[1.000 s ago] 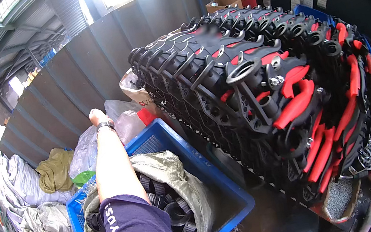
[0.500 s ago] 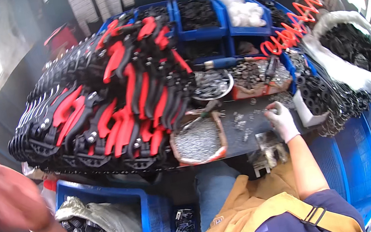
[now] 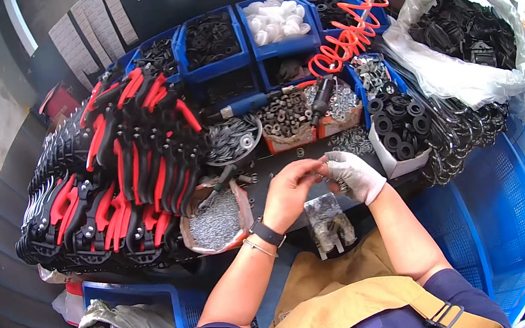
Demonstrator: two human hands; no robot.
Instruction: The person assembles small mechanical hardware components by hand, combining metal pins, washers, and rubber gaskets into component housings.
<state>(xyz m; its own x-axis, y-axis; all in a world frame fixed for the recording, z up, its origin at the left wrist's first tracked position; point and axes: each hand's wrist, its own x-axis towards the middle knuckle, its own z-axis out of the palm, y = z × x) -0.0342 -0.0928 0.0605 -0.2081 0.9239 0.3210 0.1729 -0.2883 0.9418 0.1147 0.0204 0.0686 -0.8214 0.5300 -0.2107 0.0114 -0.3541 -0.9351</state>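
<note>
My bare left hand [image 3: 290, 190] and my right hand [image 3: 354, 174] in a white glove meet over the dark bench [image 3: 289, 160], fingertips together on a small part that is too small to make out. A watch and a thin bracelet sit on my left wrist. Just below the hands stands a small metal fixture [image 3: 329, 223] at the bench's front edge. To the left of my left hand lies an open bag of small silver screws [image 3: 215, 217]. A big stack of black and red clamp tools [image 3: 122, 178] fills the left of the bench.
Blue bins of black and white parts [image 3: 275, 23] line the back. A red coiled air hose [image 3: 356, 21] hangs over a powered screwdriver [image 3: 320, 97]. A clear bag of black parts [image 3: 468, 38] sits at right, a blue crate [image 3: 130, 319] with a sack of black parts at lower left.
My head has swung from the crate on the left back to the bench. My left hand has come up from the left side and joined my right hand over the bench.
</note>
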